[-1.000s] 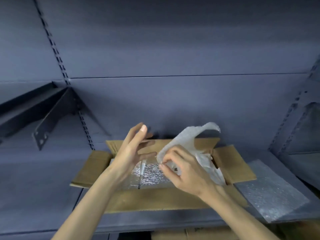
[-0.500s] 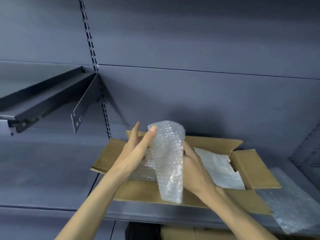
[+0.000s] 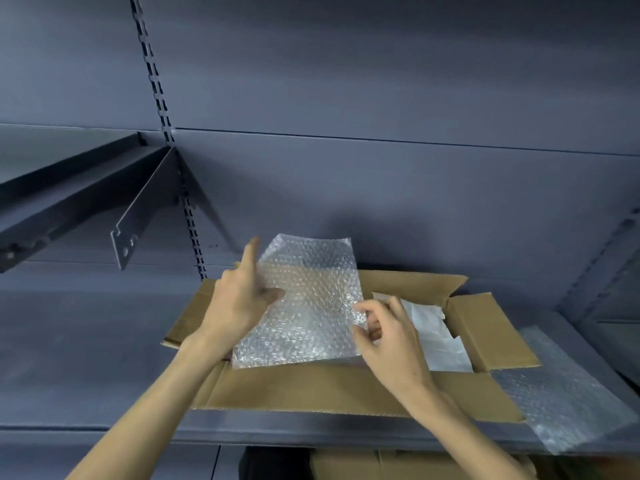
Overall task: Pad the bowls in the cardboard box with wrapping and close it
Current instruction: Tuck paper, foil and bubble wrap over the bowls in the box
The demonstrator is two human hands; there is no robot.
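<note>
An open cardboard box (image 3: 311, 389) sits on a grey shelf with its flaps spread out. Above its left half I hold a sheet of bubble wrap (image 3: 304, 306) spread flat. My left hand (image 3: 239, 299) pinches the sheet's left edge with thumb in front and index finger raised. My right hand (image 3: 388, 330) pinches the sheet's right edge with curled fingers. White wrapping (image 3: 436, 334) lies in the box's right half. The bowls are hidden.
A second sheet of bubble wrap (image 3: 561, 393) lies on the shelf (image 3: 86, 358) to the right of the box. A dark shelf bracket (image 3: 138, 223) juts out at upper left. More cardboard (image 3: 363, 465) shows below the shelf edge.
The bubble wrap, crumpled a second ago and hanging folded half a second ago, is now unfolded flat between both hands over the box's left half. The view shifted up and left.
</note>
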